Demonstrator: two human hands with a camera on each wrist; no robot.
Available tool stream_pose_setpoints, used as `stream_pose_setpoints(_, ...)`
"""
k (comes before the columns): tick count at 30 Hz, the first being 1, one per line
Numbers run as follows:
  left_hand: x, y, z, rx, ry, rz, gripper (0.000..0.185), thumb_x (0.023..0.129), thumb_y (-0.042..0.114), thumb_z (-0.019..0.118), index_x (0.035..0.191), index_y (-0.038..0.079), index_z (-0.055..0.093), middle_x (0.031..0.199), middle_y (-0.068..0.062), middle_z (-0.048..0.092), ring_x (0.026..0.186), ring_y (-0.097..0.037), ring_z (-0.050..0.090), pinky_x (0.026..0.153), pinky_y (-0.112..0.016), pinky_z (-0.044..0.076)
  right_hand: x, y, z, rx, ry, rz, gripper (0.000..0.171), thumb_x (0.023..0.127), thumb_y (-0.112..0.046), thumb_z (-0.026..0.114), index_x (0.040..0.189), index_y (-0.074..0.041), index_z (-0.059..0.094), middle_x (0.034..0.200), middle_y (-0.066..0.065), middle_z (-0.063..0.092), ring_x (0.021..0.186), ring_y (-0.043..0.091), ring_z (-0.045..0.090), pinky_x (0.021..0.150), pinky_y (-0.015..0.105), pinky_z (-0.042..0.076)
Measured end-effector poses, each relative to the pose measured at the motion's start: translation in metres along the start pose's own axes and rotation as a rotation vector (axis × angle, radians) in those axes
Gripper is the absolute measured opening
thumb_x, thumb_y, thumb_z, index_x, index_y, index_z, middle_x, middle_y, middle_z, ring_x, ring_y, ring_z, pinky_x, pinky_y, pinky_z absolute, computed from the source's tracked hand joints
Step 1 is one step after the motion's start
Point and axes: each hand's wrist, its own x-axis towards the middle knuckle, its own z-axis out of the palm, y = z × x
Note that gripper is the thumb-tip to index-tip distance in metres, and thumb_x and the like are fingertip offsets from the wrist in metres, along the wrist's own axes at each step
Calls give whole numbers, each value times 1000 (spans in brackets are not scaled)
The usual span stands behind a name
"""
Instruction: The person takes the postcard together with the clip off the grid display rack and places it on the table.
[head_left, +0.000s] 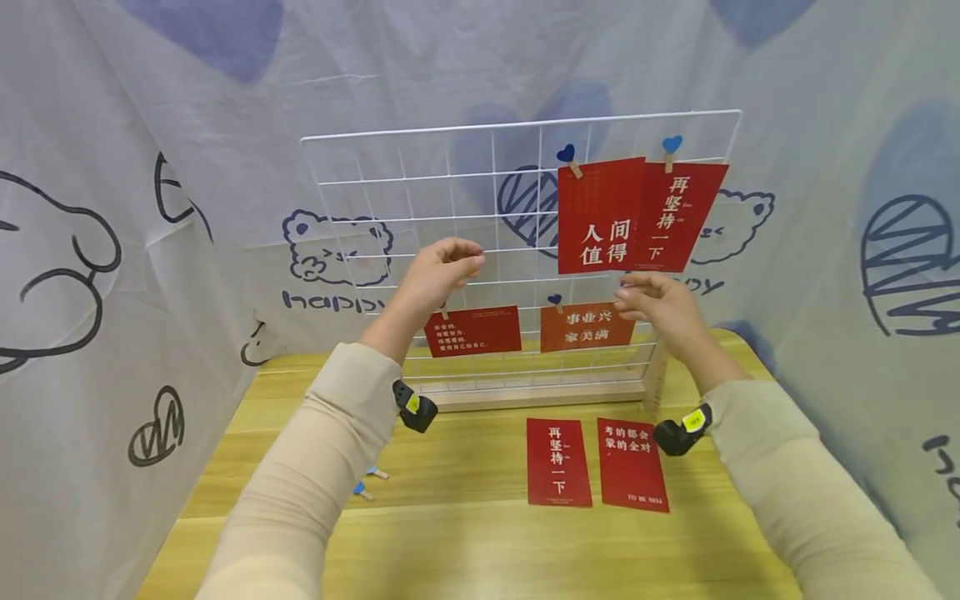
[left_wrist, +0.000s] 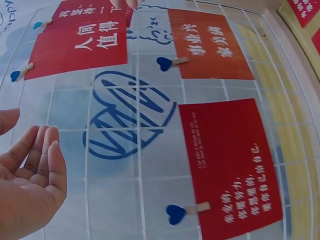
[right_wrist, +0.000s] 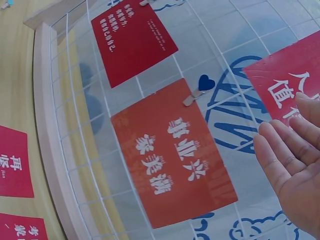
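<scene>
Your left hand (head_left: 438,273) holds nothing: its fingers are loosely bent, the thumb apart from them, in front of the white wire grid (head_left: 471,200). Your right hand (head_left: 663,308) is also unclenched, palm up with fingers extended, at the lower edge of the upper cards; you cannot tell from these views whether its fingertips touch them.

The upper left card (head_left: 596,200) and upper right card (head_left: 682,217), both red, hang side by side on the right part of the grid. Their long axes run up and down, lettering upright; the upper right card slants, its foot leaning left. A dark blue heart clip (head_left: 567,154) and a light blue heart clip (head_left: 672,146) hold their tops.

Below, the red lower left card (head_left: 476,332) and the orange card (head_left: 588,327) hang with their long axes sideways, each clipped near its upper left.

On the wooden table (head_left: 450,542), 2 more red cards, the left loose card (head_left: 558,462) and right loose card (head_left: 633,464), point their tops toward the grid, long axes running away from you. 2 blue clips (head_left: 363,492) lie near your left sleeve (head_left: 300,483).
</scene>
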Motion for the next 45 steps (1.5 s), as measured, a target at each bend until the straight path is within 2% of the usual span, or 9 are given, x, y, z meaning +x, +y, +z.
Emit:
stream_pose_setpoints(6, 9, 14, 4, 20, 1, 43, 28, 87, 20, 51, 113, 7, 52, 108, -4, 54, 97, -16, 51, 84, -29, 41, 5, -4, -4, -18, 23, -3, 46, 86, -23, 53, 118, 8, 40, 105, 20, 51, 81, 10, 58, 76, 26, 47)
stream_pose_setpoints(10, 16, 23, 8, 20, 2, 74, 28, 87, 19, 52, 112, 7, 53, 107, -4, 54, 97, -15, 51, 82, -25, 41, 7, -8, -7, -24, 51, 1, 44, 85, -25, 53, 116, 5, 43, 102, 14, 55, 83, 12, 58, 72, 24, 48)
stream_pose_setpoints(12, 19, 27, 10, 25, 7, 88, 28, 87, 19, 52, 112, 6, 53, 107, -3, 55, 96, -15, 51, 81, -24, 42, 11, -6, -10, -24, 58, -8, 44, 85, -26, 55, 115, 3, 44, 101, 13, 56, 84, 13, 58, 74, 26, 47)
stream_pose_setpoints(14, 22, 31, 12, 30, 11, 95, 28, 87, 19, 53, 112, 6, 53, 106, -3, 55, 96, -14, 51, 81, -23, 41, 21, 5, -15, -1, 57, -19, 44, 83, -28, 57, 115, 1, 46, 100, 12, 57, 86, 16, 58, 76, 30, 47)
stream_pose_setpoints(20, 31, 41, 18, 58, 32, 114, 28, 86, 21, 54, 110, 8, 54, 102, 0, 55, 93, -12, 51, 79, -23, 42, 82, 90, -45, 131, 80, 8, 41, 78, -26, 63, 114, -9, 52, 105, 10, 57, 90, 22, 58, 71, 30, 49)
stream_pose_setpoints(22, 34, 44, 19, 73, 38, 118, 28, 86, 22, 54, 110, 9, 54, 103, 0, 55, 93, -11, 50, 78, -23, 42, 93, 104, -50, 139, 92, 23, 42, 79, -27, 62, 116, -10, 51, 109, 10, 56, 92, 22, 57, 72, 30, 49)
stream_pose_setpoints(29, 42, 55, 27, 103, 47, 140, 28, 86, 22, 54, 111, 9, 53, 105, 0, 54, 93, -12, 49, 76, -21, 42, 100, 113, -54, 100, 167, 39, 47, 76, -36, 63, 116, -15, 51, 109, 6, 56, 91, 19, 57, 70, 28, 49)
stream_pose_setpoints(37, 48, 64, 32, 141, 65, 154, 32, 86, 23, 53, 115, 11, 51, 110, 2, 52, 96, -11, 47, 77, -19, 41, 140, 171, -69, 64, 274, -67, 48, 72, -42, 65, 110, -15, 55, 103, 9, 57, 87, 24, 57, 66, 32, 50)
stream_pose_setpoints(45, 54, 73, 33, 121, 66, 181, 35, 86, 22, 54, 119, 13, 49, 115, 4, 50, 101, -10, 46, 79, -19, 41, 140, 170, -68, 96, 276, -58, 49, 71, -40, 66, 110, -12, 55, 104, 11, 57, 88, 26, 57, 67, 32, 50)
